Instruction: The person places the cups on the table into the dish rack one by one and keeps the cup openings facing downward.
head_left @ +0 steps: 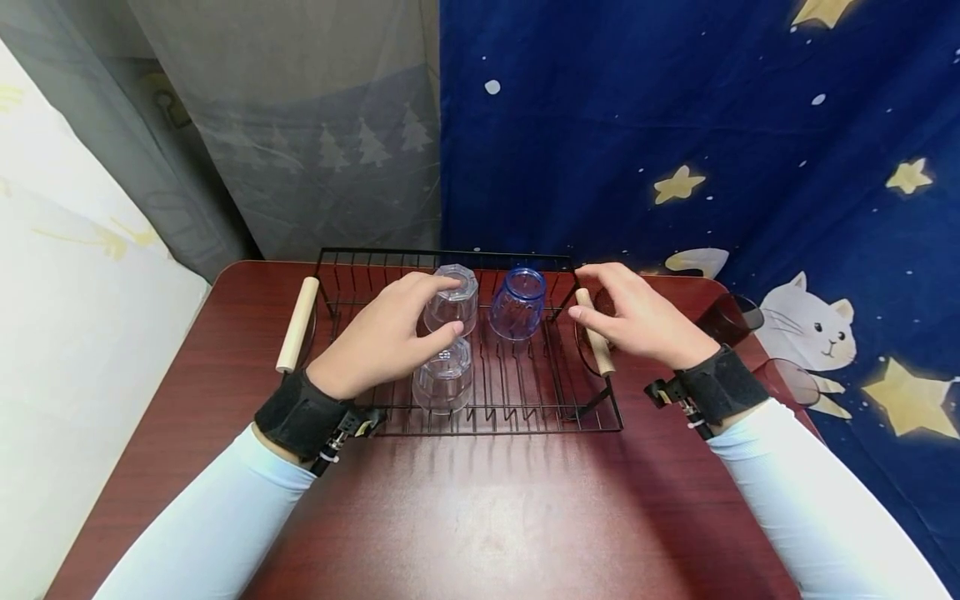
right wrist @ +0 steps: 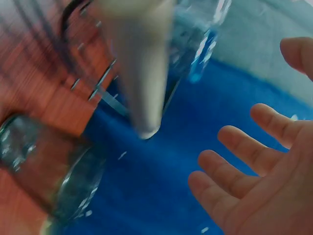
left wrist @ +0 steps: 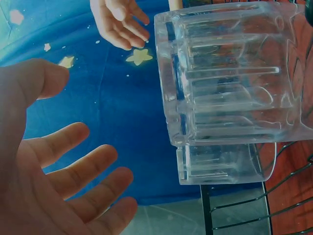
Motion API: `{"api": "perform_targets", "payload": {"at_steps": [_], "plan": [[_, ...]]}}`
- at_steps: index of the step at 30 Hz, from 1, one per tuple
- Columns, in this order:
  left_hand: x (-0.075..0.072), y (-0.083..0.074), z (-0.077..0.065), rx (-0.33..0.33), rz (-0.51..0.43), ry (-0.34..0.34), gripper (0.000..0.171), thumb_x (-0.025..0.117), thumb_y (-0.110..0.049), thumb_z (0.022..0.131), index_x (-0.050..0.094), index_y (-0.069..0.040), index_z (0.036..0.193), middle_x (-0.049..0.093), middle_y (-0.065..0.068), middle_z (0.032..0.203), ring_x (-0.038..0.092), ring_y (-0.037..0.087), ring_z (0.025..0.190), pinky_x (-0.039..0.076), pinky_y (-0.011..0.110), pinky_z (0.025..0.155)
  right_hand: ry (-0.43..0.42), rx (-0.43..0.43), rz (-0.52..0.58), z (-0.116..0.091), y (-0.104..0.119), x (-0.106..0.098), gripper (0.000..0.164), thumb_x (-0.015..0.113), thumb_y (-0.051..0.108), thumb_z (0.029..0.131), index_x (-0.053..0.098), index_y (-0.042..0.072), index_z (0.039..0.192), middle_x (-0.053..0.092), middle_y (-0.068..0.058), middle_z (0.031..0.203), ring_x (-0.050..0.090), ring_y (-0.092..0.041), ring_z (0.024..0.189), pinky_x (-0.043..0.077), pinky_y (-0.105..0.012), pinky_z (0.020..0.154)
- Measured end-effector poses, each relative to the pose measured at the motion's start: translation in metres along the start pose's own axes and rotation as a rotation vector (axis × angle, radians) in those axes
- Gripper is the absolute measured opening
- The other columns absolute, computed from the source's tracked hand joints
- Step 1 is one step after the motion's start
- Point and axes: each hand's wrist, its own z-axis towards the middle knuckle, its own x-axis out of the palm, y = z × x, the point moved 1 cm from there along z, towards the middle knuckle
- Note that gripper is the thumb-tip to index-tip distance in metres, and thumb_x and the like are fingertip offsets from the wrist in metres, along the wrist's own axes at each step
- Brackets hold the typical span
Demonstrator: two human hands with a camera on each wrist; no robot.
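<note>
My left hand hovers over the rack with its fingers loosely spread and nothing in them. Beneath and beside it, two faceted clear glasses stand upside down, the back glass and the front glass. The left wrist view shows those fingers apart from the near clear glass. An upturned blue glass stands to their right. By the rack's right wooden handle, my right hand is held with relaxed, empty fingers. In the right wrist view that handle appears blurred in front of the palm.
The black wire rack sits on a reddish-brown table, its left wooden handle near the left forearm. Dark brown glasses, including a rear glass and a nearer glass, are at the table's right side. Curtains hang behind.
</note>
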Motion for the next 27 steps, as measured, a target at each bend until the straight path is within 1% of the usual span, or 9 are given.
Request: {"api": "perform_targets", "payload": {"at_steps": [3,5,10,15,18,22,24,27], "plan": [[-0.001,-0.001,-0.001,0.0,-0.019,0.013,0.054,0.061,-0.039,0.098,0.05,-0.014,0.145,0.051,0.007,0.145,0.046,0.023,0.137,0.041,0.047,0.109,0.007,0.071,0.011,0.0,-0.01,0.0,0.062,0.056,0.046,0.1,0.043,0.007,0.147,0.042,-0.016,0.151,0.035,-0.031,0.143,0.034,-0.054,0.111],[-0.001,-0.002,-0.001,0.005,-0.03,0.02,0.054,0.061,-0.038,0.098,0.05,-0.014,0.145,0.051,0.007,0.145,0.046,0.022,0.136,0.042,0.046,0.108,0.01,0.097,0.007,0.0,-0.015,0.0,0.06,0.056,0.043,0.101,0.043,0.007,0.147,0.042,-0.016,0.151,0.034,-0.032,0.144,0.033,-0.055,0.112],[-0.001,-0.004,-0.002,0.019,-0.03,0.008,0.053,0.062,-0.038,0.098,0.051,-0.013,0.144,0.053,0.007,0.142,0.049,0.023,0.132,0.044,0.045,0.105,0.0,0.103,-0.02,0.003,-0.029,-0.003,0.053,0.056,0.033,0.102,0.044,0.005,0.145,0.043,-0.02,0.148,0.039,-0.036,0.139,0.035,-0.057,0.109],[0.0,-0.004,-0.003,0.022,-0.029,-0.011,0.052,0.062,-0.036,0.098,0.052,-0.013,0.143,0.054,0.007,0.141,0.05,0.023,0.131,0.045,0.045,0.104,-0.002,0.141,-0.035,0.003,-0.048,-0.002,0.055,0.054,0.036,0.103,0.043,0.004,0.146,0.042,-0.023,0.148,0.039,-0.039,0.137,0.035,-0.058,0.107],[0.001,-0.004,-0.004,0.025,-0.029,-0.018,0.052,0.062,-0.037,0.098,0.052,-0.013,0.143,0.054,0.007,0.142,0.05,0.022,0.131,0.045,0.045,0.104,0.002,0.163,-0.044,0.003,-0.059,0.0,0.056,0.055,0.034,0.102,0.043,0.001,0.145,0.042,-0.026,0.146,0.038,-0.04,0.137,0.033,-0.059,0.107],[0.001,-0.003,-0.004,0.025,-0.028,-0.023,0.052,0.062,-0.037,0.098,0.052,-0.013,0.144,0.054,0.006,0.142,0.051,0.022,0.13,0.045,0.045,0.104,0.001,0.174,-0.065,0.003,-0.071,0.005,0.057,0.058,0.033,0.101,0.043,0.0,0.145,0.044,-0.027,0.143,0.041,-0.042,0.133,0.034,-0.06,0.106],[0.001,-0.003,-0.004,0.021,-0.028,-0.024,0.052,0.062,-0.037,0.098,0.052,-0.013,0.144,0.054,0.006,0.142,0.05,0.022,0.131,0.045,0.046,0.105,0.002,0.179,-0.082,0.005,-0.077,0.008,0.059,0.059,0.035,0.1,0.043,0.0,0.145,0.044,-0.027,0.143,0.041,-0.043,0.133,0.035,-0.061,0.106],[0.002,-0.004,-0.004,0.019,-0.03,-0.02,0.052,0.061,-0.036,0.098,0.052,-0.013,0.144,0.053,0.007,0.143,0.049,0.022,0.132,0.044,0.046,0.106,0.019,0.195,-0.103,0.008,-0.083,0.012,0.065,0.058,0.039,0.1,0.04,0.0,0.147,0.04,-0.03,0.146,0.037,-0.048,0.135,0.033,-0.063,0.107]]}}
